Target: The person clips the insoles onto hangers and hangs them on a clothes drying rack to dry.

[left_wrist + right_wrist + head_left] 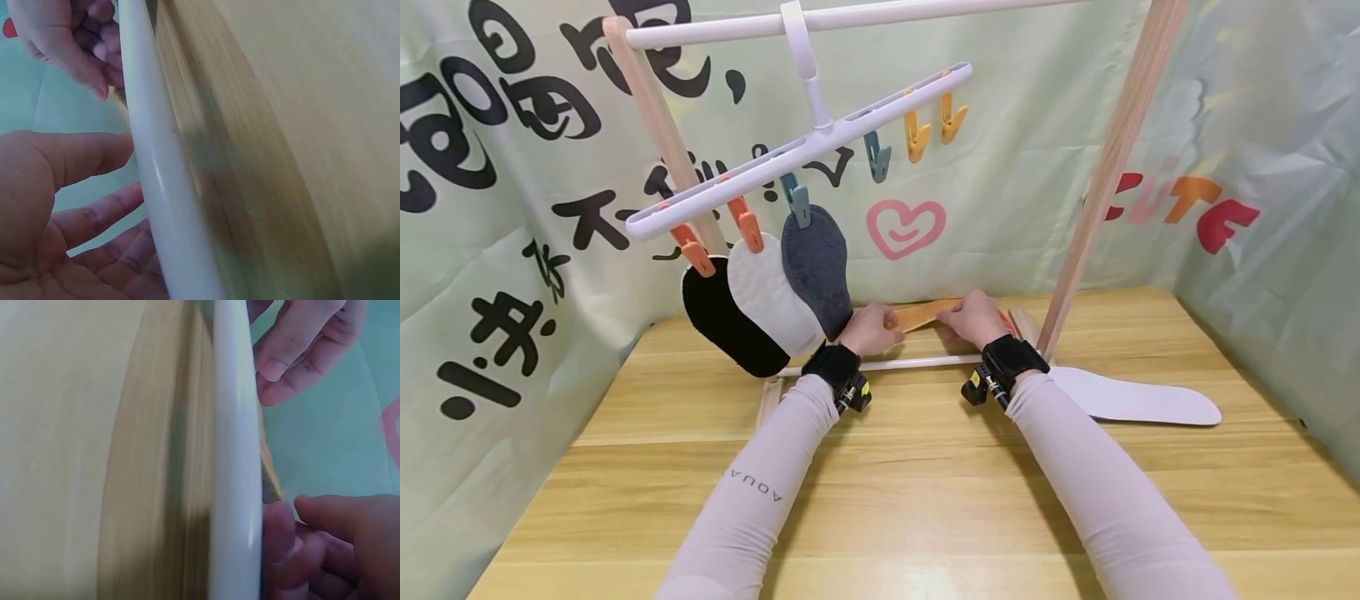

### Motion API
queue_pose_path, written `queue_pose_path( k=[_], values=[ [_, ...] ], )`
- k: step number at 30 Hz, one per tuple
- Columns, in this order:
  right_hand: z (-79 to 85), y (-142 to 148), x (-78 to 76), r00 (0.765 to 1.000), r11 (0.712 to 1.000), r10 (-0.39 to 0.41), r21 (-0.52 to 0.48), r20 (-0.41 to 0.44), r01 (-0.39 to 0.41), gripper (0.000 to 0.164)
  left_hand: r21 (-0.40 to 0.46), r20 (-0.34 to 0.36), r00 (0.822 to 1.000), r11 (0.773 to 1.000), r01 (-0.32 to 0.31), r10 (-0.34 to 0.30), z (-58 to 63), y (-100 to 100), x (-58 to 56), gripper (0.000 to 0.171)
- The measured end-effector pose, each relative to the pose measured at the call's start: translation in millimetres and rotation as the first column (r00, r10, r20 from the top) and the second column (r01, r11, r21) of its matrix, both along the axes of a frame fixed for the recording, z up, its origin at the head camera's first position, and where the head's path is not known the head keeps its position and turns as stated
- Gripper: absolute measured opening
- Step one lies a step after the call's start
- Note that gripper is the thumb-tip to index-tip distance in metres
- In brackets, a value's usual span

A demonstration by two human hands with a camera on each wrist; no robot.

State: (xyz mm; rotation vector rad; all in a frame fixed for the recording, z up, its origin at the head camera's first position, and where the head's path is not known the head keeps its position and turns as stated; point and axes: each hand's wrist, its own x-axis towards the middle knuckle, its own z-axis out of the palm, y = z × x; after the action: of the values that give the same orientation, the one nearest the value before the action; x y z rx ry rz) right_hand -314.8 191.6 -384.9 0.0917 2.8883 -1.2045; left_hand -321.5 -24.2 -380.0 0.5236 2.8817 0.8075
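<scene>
A tan-orange insole (925, 315) is held low behind the rack's bottom white rod (917, 363). My left hand (868, 330) has its thumb and fingers at the insole's left end; in the left wrist view the rod hides its fingertips. Toward the other end, my right hand (976, 318) pinches the insole between thumb and fingers. Above and left of my hands, a black insole (730, 321), a white insole (771, 292) and a grey insole (816, 262) hang from clips on a white hanger (820, 137).
A blue-grey clip (877, 157) and two yellow clips (917, 136) on the hanger hold nothing. One white-faced insole (1138, 397) lies on the wooden table (910, 500) at right. Wooden posts (1105, 192) carry the rack's top rod (895, 15). Printed cloth stands behind.
</scene>
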Motion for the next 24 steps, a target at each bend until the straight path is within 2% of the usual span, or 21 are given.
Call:
queue_pose_path(
  k=[5, 9, 18, 24],
  values=[
    [-3.3, -4.2, -3.4, 0.997, 0.991, -0.073, -0.112, -0.032, 0.069, 0.025, 0.003, -0.011, 1.000, 1.000, 0.007, -0.007, -1.3, 0.2, 0.6, 0.032],
    [-4.0, -7.1, -5.0, 0.992, 0.983, -0.112, -0.153, -0.059, 0.102, 0.023, -0.003, -0.021, 1.000, 1.000, 0.014, -0.014, -3.9, 0.3, -0.6, 0.030],
    [-7.3, -15.1, -9.1, 0.980, 0.969, -0.182, -0.184, -0.085, 0.164, 0.027, -0.004, -0.049, 0.998, 1.000, 0.029, -0.030, -5.8, -0.7, -0.6, 0.028],
    [-11.9, -18.3, -13.2, 0.979, 0.965, -0.192, -0.192, -0.071, 0.176, 0.029, -0.006, -0.045, 0.999, 1.000, 0.029, -0.029, -5.6, -1.6, 0.4, 0.027]
  ],
)
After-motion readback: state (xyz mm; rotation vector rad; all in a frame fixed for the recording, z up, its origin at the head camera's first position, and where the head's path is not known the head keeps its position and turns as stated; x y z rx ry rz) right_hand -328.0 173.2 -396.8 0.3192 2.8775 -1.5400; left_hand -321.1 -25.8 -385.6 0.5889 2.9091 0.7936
